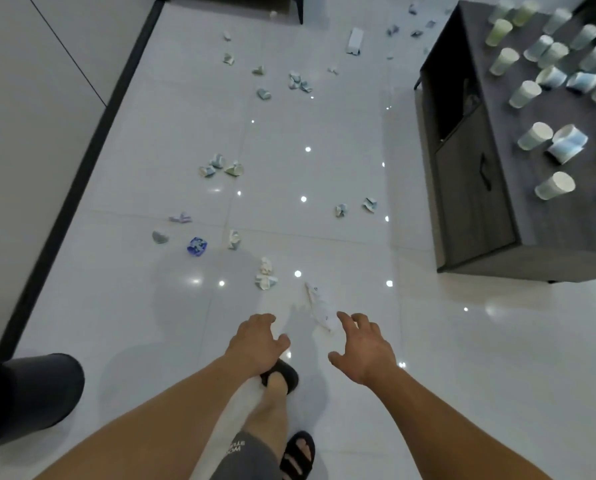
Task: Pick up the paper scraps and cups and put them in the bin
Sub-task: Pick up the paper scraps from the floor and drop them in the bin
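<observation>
Several crumpled paper scraps and crushed cups litter the white tiled floor. A flat white paper scrap [319, 306] lies just ahead of my right hand [364, 344], whose fingers are spread and hold nothing. My left hand [256, 342] hovers beside it with loosely curled fingers, also empty. A crumpled white scrap [265, 277] lies a little farther ahead, and a blue crumpled scrap [197, 246] sits to the left. The dark round bin [30, 396] stands at the lower left. Several paper cups [535, 136] stand upside down on the dark cabinet.
A dark grey cabinet [476, 202] with an open compartment fills the right side. A white wall with a black skirting [82, 161] runs along the left. More scraps [298, 81] and a white box [355, 41] lie farther off. My sandalled feet [296, 452] are below my hands.
</observation>
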### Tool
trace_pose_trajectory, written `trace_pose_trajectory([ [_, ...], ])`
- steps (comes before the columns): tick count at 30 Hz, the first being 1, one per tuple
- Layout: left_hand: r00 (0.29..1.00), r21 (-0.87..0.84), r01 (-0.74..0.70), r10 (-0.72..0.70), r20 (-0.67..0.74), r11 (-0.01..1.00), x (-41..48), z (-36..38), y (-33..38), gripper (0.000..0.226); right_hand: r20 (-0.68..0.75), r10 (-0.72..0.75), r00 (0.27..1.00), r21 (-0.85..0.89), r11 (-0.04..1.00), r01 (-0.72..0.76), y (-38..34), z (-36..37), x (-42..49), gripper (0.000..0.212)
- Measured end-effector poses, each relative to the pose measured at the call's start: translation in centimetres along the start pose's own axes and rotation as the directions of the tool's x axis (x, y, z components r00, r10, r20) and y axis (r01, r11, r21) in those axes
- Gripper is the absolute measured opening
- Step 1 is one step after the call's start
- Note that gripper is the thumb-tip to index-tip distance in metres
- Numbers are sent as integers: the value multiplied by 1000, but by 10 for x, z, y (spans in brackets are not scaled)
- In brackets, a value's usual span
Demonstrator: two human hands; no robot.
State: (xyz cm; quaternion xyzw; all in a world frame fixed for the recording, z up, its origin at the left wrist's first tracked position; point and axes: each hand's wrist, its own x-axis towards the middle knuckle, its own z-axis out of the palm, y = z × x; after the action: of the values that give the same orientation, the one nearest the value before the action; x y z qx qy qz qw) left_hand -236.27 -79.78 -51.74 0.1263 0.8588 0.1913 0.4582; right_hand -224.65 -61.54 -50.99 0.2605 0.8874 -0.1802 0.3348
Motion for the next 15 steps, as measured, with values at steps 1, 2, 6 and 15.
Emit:
trace_pose_trajectory([
  [1, 1000, -18, 18, -18, 9, 1000, 15, -2, 1, 63, 16, -4, 1000, -17, 1000, 5, 5, -1, 14, 84],
  [2, 999, -32, 35, -34, 17, 999, 30, -4, 3, 63, 34, -7, 999, -28, 1000, 8, 9, -1, 27, 86],
  [6, 994, -44, 98, -96, 49, 994, 96, -6, 3, 64, 61, -42, 997, -70, 996, 47, 26, 5, 91, 96],
  [15, 985, -57, 162, -158, 72, 985, 244, 43, -15, 59, 149, -198, 969, -301, 924, 235, 73, 89, 268, 117],
])
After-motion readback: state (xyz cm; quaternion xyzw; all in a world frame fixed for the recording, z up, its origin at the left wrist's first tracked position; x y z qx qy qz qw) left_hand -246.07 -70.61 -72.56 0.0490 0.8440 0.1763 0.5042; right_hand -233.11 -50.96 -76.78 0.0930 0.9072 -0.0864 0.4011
